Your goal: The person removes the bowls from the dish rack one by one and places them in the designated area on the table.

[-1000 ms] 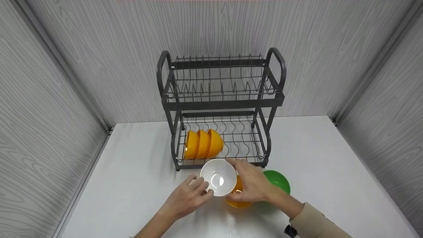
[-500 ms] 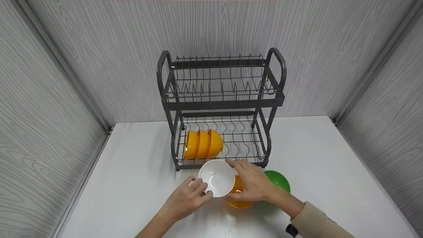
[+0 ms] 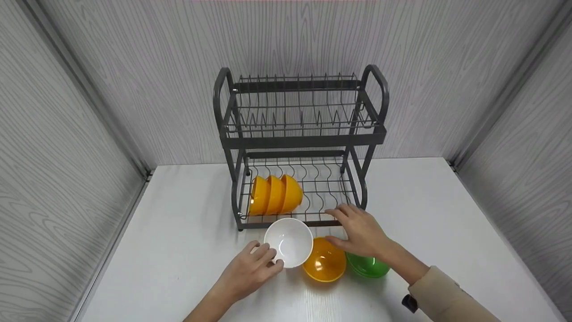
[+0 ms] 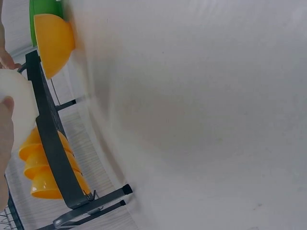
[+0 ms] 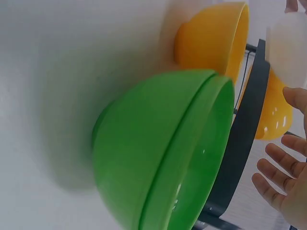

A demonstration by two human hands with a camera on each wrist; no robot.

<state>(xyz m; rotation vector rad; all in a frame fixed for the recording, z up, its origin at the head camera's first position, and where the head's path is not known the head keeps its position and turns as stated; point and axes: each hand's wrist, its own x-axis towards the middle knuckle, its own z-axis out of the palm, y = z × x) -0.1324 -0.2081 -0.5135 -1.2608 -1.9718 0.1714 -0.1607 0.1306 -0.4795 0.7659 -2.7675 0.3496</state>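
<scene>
A white bowl, its inside facing up toward the head camera, is held at its left rim by my left hand. In the left wrist view the white bowl is partly cut off by the frame's edge. My right hand is apart from the white bowl, fingers spread and holding nothing. It hovers over the green bowls, partly hiding them; the right wrist view shows two green bowls nested together. Between the hands an orange bowl stands on the table.
Behind the hands stands a dark two-tier dish rack. On the left of its lower tier, three orange bowls lean on their sides in a row. White table surface surrounds it, with grey panels at the back and sides.
My right hand has let go of the white bowl and moved right and up, uncovering the orange bowl. The white bowl has shifted slightly left in my left hand.
</scene>
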